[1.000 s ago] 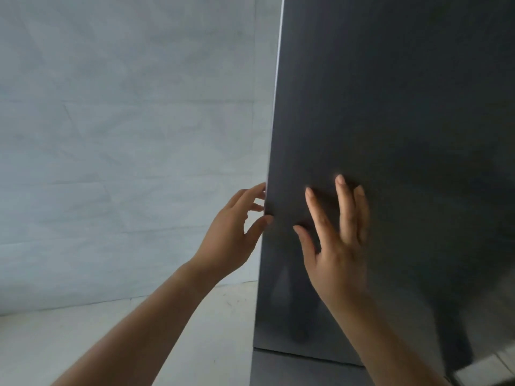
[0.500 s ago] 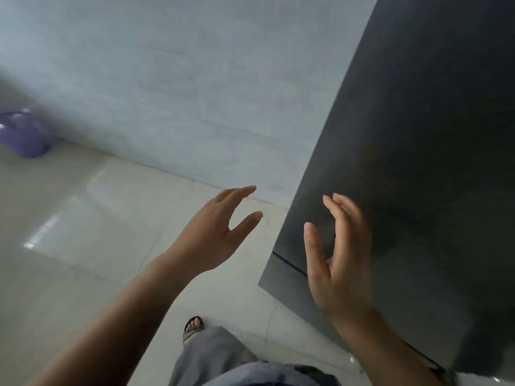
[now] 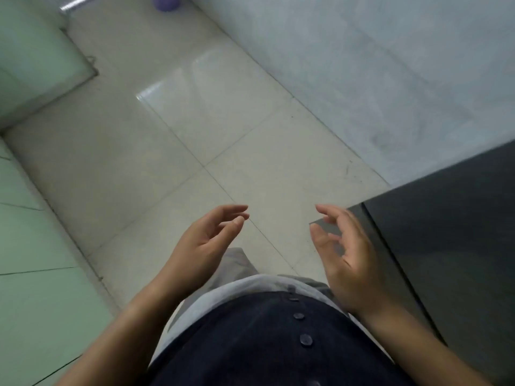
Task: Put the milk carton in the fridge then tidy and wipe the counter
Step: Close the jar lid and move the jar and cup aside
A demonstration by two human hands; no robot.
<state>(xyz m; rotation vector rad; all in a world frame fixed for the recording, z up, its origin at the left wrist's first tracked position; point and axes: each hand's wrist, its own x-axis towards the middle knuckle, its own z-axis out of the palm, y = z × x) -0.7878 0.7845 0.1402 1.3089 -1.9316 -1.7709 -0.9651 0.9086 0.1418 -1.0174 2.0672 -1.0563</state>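
Hovering over pale floor tiles (image 3: pixel 156 151), left hand (image 3: pixel 203 246) and right hand (image 3: pixel 345 254), fingers released, beside dark fridge (image 3: pixel 446 232); no legible writing

Forearms bare; no sleeves visible. Upper garment: dark navy shirt (image 3: pixel 267 338) with a vertical row of round dark buttons (image 3: pixel 306 339). Light grey under-layer hem (image 3: pixel 250 284) shows beneath it. Grey trousers (image 3: pixel 237 260) below.

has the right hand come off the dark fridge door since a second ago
Yes. The right hand has pulled back off the fridge door toward the body and hangs open, empty, over the floor by the door's lower corner.
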